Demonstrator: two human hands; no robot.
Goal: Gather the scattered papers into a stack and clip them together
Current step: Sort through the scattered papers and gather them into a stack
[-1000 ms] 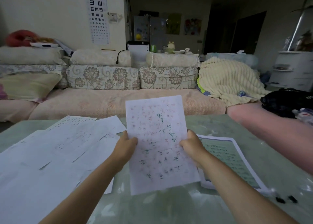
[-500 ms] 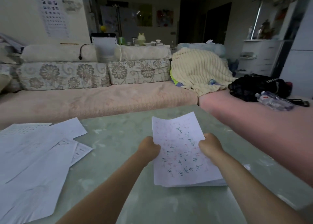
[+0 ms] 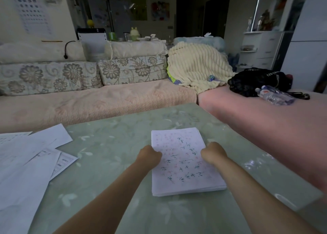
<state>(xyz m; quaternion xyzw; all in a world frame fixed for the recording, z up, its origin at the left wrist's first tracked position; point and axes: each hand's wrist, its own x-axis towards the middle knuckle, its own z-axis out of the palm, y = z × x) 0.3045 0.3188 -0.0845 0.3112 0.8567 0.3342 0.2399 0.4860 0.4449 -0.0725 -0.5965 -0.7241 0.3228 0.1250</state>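
Lowered flat onto the table [image 3: 109,145], the stack [image 3: 184,164] sits between left hand [image 3: 150,156] and right hand [image 3: 213,153], both pinching its edges.

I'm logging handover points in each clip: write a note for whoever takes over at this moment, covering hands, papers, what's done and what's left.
Left hand: grip on the stack at its left edge.
Right hand: grip on its right edge.
The stack is mid-table, in front of the person.
Done: several sheets gathered.
Left: collect the loose sheets at the table's left side, then clip. No clip is in view.
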